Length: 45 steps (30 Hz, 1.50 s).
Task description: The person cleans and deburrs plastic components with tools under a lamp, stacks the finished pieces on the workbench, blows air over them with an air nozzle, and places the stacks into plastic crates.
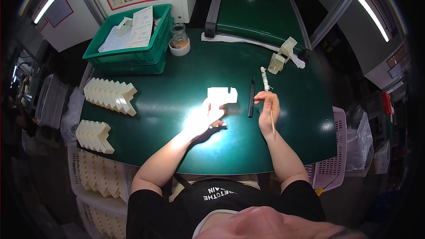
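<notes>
A: What's the left hand [208, 113] on?
B: A blocky cream plastic part [222, 95] with square notches, lying on the smooth dark green desk [177, 88] near its middle. The hand touches the part's near edge, but glare washes it out, so I cannot tell how the grip is set

A: And the right hand [268, 108]?
B: Its grip pinches a thin wooden stick [268, 102] whose far end carries a lumpy white swab tip, pointing away from the person. A slim black pen-like tool [251, 97] lies flat just left of that hand

A: What else is on the desk?
B: Two stacks of ridged cream parts [110, 95] in zigzag rows at the left, and two more angular cream pieces [282, 55] at the far right beside a strip of white cloth [248, 40]. At the back left a green crate [133, 44] holds papers, and next to it stands a small glass jar [179, 37] with amber liquid, in a white ring
</notes>
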Motion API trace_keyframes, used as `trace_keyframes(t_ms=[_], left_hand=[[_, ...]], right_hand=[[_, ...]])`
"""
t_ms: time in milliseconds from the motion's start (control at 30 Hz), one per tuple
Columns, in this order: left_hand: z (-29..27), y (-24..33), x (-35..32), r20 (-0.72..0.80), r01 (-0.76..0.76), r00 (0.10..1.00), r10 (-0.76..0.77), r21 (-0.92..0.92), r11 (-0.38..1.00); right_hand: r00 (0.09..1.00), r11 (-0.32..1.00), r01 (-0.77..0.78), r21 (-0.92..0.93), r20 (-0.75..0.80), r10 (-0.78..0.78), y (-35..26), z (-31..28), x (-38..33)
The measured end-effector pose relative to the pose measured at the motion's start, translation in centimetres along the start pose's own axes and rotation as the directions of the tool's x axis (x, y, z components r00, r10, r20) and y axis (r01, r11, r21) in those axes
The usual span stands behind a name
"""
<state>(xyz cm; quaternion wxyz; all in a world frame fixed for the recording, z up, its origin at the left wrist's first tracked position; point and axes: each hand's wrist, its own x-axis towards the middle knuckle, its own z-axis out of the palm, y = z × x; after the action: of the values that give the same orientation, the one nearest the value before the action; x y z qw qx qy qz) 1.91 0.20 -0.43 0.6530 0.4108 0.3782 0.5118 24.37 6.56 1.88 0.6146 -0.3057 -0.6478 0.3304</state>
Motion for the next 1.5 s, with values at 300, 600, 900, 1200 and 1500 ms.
trace_keyframes(t_ms=[300,600,900,1200,1500], left_hand=[[-0.6,-0.5,0.0,0.086,0.08,0.995,-0.054,-0.338,0.938],[-2.2,1.3,1.2,0.399,0.217,0.916,0.023,-0.543,0.811],[-1.0,2.8,-0.1,0.306,0.119,0.952,-0.022,-0.305,0.945],[-0.3,1.8,-2.7,-0.138,0.006,0.99,0.031,0.265,0.964],[-8.4,3.2,-21.6,-0.742,-0.003,0.544,0.391,0.464,0.886]], right_hand=[[0.916,0.885,-0.238,-0.399,-0.395,0.068,7.2,-1.8,3.2],[0.94,0.711,-0.232,-0.663,-0.342,-0.012,12.8,-6.8,10.3],[0.961,0.697,-0.249,-0.673,-0.258,0.094,10.2,-5.9,4.4],[0.956,0.845,-0.283,-0.453,-0.202,0.212,13.0,-8.4,5.0],[0.964,0.907,-0.258,-0.332,-0.152,0.219,13.3,-8.6,4.9]])
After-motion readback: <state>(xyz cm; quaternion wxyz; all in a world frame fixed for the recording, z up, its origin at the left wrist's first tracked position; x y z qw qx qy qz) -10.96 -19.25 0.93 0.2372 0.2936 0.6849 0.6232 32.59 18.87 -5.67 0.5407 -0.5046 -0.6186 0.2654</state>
